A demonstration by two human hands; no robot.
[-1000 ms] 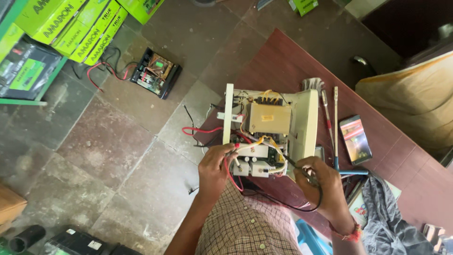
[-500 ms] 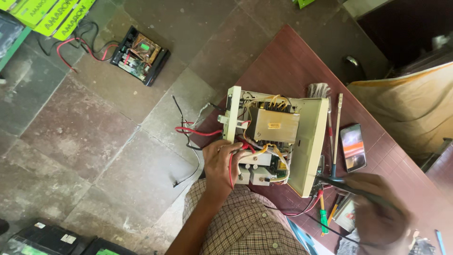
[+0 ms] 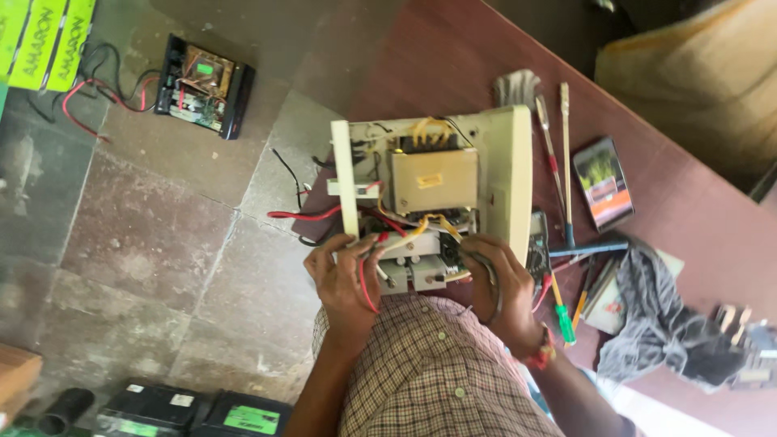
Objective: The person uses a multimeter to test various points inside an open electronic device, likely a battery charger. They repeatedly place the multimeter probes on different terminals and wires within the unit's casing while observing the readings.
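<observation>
At the centre of the frame, an opened cream power unit sits on a brown table, the left hand pinching a red wire and the right hand closed around a dark cable at its near edge.

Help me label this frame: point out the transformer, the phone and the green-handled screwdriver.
transformer (image 3: 435, 180), head view, its flat tan top.
phone (image 3: 604, 182), head view, its lit screen.
green-handled screwdriver (image 3: 564, 322), head view, its green handle.
</observation>
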